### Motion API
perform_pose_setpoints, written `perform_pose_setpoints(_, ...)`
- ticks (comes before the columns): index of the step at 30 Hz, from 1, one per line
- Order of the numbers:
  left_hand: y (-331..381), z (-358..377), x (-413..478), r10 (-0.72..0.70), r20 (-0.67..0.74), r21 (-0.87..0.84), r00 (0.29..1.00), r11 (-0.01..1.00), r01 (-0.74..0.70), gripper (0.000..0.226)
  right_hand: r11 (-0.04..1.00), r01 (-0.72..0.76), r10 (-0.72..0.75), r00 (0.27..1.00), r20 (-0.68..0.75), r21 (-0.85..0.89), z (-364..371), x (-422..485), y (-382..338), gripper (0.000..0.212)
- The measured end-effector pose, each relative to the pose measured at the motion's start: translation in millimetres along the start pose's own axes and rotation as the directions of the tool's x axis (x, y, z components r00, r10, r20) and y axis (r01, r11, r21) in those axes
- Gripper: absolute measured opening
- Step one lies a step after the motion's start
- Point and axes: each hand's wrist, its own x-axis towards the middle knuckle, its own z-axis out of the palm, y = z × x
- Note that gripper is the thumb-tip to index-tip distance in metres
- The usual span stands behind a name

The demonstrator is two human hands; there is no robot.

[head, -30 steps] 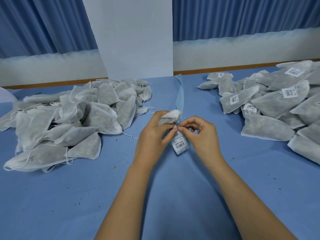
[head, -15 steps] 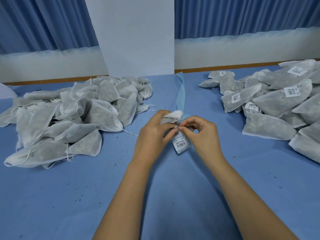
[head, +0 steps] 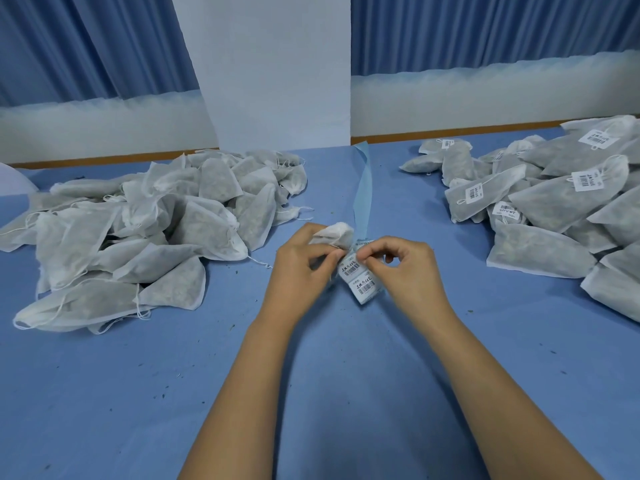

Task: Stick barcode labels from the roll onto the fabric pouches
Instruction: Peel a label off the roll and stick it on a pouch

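My left hand (head: pixel 300 268) grips a white fabric pouch (head: pixel 333 234) above the table's middle and also pinches the label strip (head: pixel 360 282) against it. Two white barcode labels show on the strip below my fingers. My right hand (head: pixel 405 271) pinches the top edge of the upper label with thumb and forefinger. The strip's bare blue backing (head: pixel 363 192) trails away from my hands toward the far edge of the table. The roll itself is out of sight.
A heap of unlabelled white pouches (head: pixel 145 230) lies on the left of the blue tablecloth (head: pixel 104 393). A heap of labelled pouches (head: pixel 561 199) lies on the right. A white pillar (head: pixel 273 71) and blue curtains stand behind the table.
The label strip has slid down, so a second label now shows below my fingers. Both hands stay at the same spot.
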Motion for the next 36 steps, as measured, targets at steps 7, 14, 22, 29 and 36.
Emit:
perform_pose_setpoints(7,1.9,1.4,-0.4,0.023,0.030,-0.022,0.999,1.000,-0.022,0.010,1.000,0.016,-0.016,1.000,0.017,0.013,0.3,-0.4,-1.3,0.031)
perform_pose_setpoints(14,6.3,0.6,-1.0,-0.091,-0.019,-0.122,0.996,0.989,0.088,0.013,0.999,0.005,-0.006,1.000,0.016,0.031,0.6,-0.4,-1.1,0.035)
perform_pose_setpoints(22,5.5,-4.4,2.2,-0.326,-0.418,-0.174,0.848,0.945,0.277,0.010,0.999,-0.021,0.019,0.999,0.044,0.045,-0.7,2.0,3.3,0.041)
perform_pose_setpoints(29,8.1,-13.3,2.1,-0.391,-0.548,-0.243,0.740,0.920,0.306,0.012,0.998,-0.027,0.027,1.000,0.016,0.058,-3.0,3.6,4.3,0.035)
perform_pose_setpoints(36,13.3,-14.3,1.3,-0.398,-0.505,-0.306,0.766,0.912,0.272,0.014,0.984,-0.106,0.122,0.987,-0.105,0.145,-8.8,12.9,8.1,0.023)
